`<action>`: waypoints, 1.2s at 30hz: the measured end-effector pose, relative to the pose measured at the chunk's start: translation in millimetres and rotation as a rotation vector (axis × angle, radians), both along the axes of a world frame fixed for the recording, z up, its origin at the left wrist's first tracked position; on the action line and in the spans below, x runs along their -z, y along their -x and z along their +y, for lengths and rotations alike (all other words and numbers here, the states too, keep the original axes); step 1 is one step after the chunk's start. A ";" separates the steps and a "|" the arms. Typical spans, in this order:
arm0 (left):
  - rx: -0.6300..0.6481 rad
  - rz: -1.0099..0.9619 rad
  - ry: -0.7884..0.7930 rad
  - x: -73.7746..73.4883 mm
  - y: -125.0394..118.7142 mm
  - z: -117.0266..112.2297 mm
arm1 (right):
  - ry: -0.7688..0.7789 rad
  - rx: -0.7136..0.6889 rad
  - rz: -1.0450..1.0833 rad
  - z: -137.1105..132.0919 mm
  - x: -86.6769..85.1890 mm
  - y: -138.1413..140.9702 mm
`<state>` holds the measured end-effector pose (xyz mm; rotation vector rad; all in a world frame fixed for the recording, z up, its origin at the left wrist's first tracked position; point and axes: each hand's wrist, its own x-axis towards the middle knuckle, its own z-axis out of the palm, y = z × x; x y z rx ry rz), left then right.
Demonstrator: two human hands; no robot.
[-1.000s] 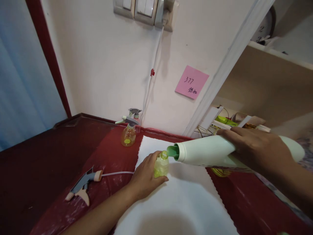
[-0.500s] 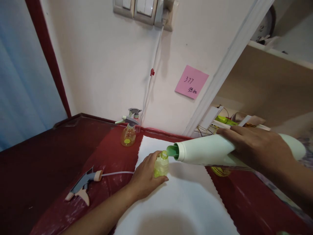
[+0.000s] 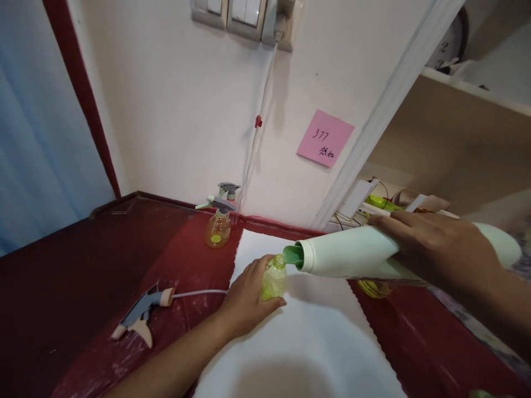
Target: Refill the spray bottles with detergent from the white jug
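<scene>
Sprayer head (image 3: 143,309) with dip tube (image 3: 199,292) on red plastic sheet (image 3: 194,265) at 8 o'clock of view, left hand (image 3: 249,298) at 6 o'clock with fingers wrapped round small yellow-green bottle (image 3: 274,284) above white cloth (image 3: 319,337), spout (image 3: 292,256) of large pale-green bottle (image 3: 348,253), tipped nearly horizontal, at its mouth (contact unclear), right hand (image 3: 448,243) grasping the latter at 3 o'clock.

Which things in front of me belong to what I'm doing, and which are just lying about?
In the job:
small yellow bottle, in the left hand
pale green bottle, tipped in the right hand
loose spray head, probably

Apparently just about:
amber spray bottle
pink note
clock
</scene>
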<state>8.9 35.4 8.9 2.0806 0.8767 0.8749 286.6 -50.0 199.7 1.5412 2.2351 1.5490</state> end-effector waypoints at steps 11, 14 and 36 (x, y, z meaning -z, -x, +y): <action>-0.004 -0.001 0.003 -0.9 -0.3 -0.4 | -0.015 -0.059 -0.122 -0.5 -3.7 2.2; 0.005 -0.004 0.002 -0.5 -0.4 -0.5 | -0.011 -0.061 -0.128 -0.8 -3.9 1.4; 0.007 -0.019 0.011 -1.4 0.6 -0.4 | -0.015 -0.062 -0.145 -3.7 -7.8 0.7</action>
